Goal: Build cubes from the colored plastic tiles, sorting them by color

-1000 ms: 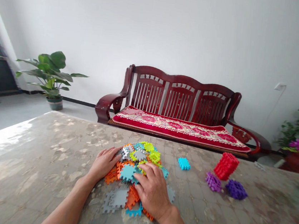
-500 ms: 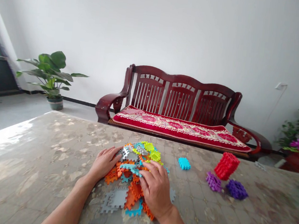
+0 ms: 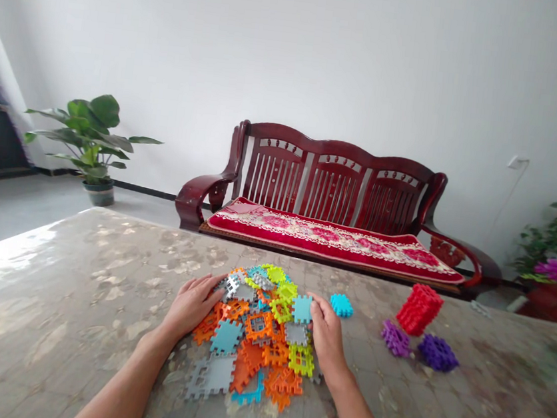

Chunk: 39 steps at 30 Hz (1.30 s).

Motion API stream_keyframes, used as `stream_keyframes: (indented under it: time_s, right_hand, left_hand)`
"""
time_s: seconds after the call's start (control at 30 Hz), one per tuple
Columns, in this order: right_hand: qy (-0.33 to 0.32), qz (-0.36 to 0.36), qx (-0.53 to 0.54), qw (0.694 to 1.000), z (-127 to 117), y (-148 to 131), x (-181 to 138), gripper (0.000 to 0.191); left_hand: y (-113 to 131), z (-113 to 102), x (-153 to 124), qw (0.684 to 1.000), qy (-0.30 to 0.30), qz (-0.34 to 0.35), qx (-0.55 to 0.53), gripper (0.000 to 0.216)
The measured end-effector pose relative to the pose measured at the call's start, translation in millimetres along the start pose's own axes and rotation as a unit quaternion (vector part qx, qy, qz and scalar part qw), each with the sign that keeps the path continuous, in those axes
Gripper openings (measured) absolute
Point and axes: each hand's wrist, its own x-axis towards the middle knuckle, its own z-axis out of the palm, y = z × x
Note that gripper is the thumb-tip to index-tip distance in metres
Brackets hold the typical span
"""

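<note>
A heap of flat toothed plastic tiles [image 3: 259, 331], orange, grey, blue and yellow-green, lies on the table [image 3: 74, 279] between my hands. My left hand [image 3: 193, 304] rests flat on the heap's left edge, fingers stretched over grey and orange tiles. My right hand [image 3: 326, 333] lies at the heap's right edge; thumb and fingers pinch a light blue tile [image 3: 302, 309]. A lone blue tile cluster [image 3: 341, 304] sits just right of that hand.
A red block tower [image 3: 420, 309] and two purple tile clusters [image 3: 396, 338] [image 3: 437, 352] stand at the right. A dark wooden bench [image 3: 329, 201] with a red cushion is behind the table; potted plants [image 3: 92, 141] flank it.
My right hand has slid off the top of the heap to its right edge and taken a light blue tile. Tiles spread out, uncovering more orange and green ones. My left hand stayed put.
</note>
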Motion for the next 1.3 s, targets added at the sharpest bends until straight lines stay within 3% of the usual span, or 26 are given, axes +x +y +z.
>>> stream_keyframes:
  time_s: [0.2,0.3,0.47,0.73,0.87,1.0,1.1,1.3]
  right_hand:
    - [0.026,-0.165,-0.183,0.969,-5.3,-10.4,-10.8,0.024]
    - [-0.067,-0.252,-0.167,0.951,-1.6,-27.0,-23.8,0.012]
    - [-0.203,-0.365,-0.179,0.891,5.7,-47.0,-49.7,0.013]
    - [-0.294,-0.444,-0.274,0.801,11.5,-47.0,-65.8,0.026]
    - [-0.305,-0.457,-0.302,0.779,13.0,-43.1,-65.7,0.020]
    - [-0.306,-0.447,-0.287,0.790,15.2,-40.9,-67.6,0.013]
    - [-0.308,-0.405,-0.235,0.828,15.1,-45.4,-68.6,0.006]
    - [-0.368,-0.179,-0.041,0.912,0.5,-64.3,-55.4,0.008]
  left_hand:
    - [6.0,-4.8,-1.4,1.000,-0.005,-0.003,-0.004,0.048]
    - [6.8,-5.2,-1.7,1.000,-0.004,-0.005,-0.004,0.048]
    - [4.6,-3.6,-1.6,1.000,-0.001,-0.006,0.000,0.047]
    - [1.5,-0.3,-1.7,1.000,0.011,-0.003,-0.001,0.046]
    - [0.2,0.4,-0.8,1.000,0.006,-0.003,-0.001,0.046]
    - [-0.3,-0.2,-0.8,1.000,0.003,-0.002,-0.001,0.047]
    - [-0.5,-0.3,-0.9,1.000,0.008,0.003,-0.005,0.046]
    - [-1.3,1.2,-0.5,1.000,0.011,0.001,-0.007,0.046]
